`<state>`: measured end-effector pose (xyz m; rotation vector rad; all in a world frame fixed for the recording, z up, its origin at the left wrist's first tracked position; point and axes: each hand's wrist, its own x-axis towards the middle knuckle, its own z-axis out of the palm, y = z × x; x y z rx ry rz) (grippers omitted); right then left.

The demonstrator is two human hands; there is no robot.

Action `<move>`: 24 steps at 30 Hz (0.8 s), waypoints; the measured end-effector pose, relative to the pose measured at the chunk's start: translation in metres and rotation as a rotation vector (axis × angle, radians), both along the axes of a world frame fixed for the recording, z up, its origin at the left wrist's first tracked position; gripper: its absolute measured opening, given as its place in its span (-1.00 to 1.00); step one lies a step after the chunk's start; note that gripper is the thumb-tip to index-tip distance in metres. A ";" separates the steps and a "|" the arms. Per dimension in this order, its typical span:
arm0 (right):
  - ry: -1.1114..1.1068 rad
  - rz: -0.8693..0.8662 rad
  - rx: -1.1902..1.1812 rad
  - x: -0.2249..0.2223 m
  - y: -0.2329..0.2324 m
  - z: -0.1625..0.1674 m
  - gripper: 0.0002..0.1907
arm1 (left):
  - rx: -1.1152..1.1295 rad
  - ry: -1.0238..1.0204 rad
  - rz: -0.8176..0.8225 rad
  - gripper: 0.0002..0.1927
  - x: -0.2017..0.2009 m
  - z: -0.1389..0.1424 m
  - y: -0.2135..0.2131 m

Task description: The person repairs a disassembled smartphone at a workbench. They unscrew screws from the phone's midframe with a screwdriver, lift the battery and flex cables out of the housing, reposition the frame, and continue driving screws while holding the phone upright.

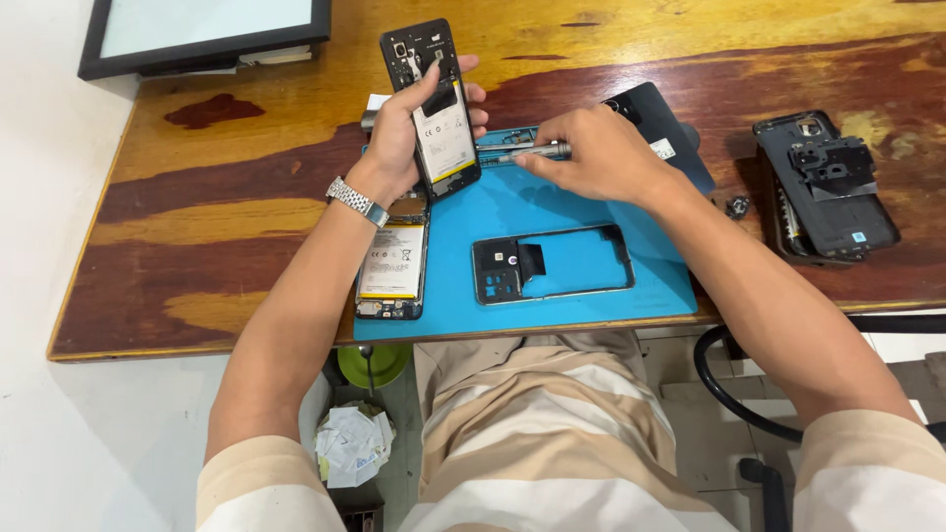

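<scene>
Blue rubber work mat (552,212) covers the middle of the reddish-brown wooden table (227,187), and both hands work above its upper edge. Left hand (399,133), with a metal watch (358,202) at the wrist, has its fingers (471,94) wrapped around an opened black phone with its back removed (434,103), held upright and tilted at upper centre of the frame, the white battery label facing the camera. Right hand (601,153) lies just right of it, fingers closed around a slim silver screwdriver (527,151) that lies across the mat's top edge, its tip pointing toward the held phone. Below the left wrist, a second opened phone with a white battery (392,261) lies flat at the mat's left edge. A black phone frame (552,264) lies on the mat at centre. At right, a stack of black phone parts (823,187) sits on the table, well apart from the hands. A black-framed panel (202,34) sits at upper left.
</scene>
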<state>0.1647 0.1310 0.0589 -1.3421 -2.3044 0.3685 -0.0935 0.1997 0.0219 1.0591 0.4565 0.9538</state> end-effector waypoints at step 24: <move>0.006 0.054 0.063 -0.004 -0.002 -0.005 -0.69 | 0.476 0.490 0.113 -0.41 -0.005 -0.007 0.002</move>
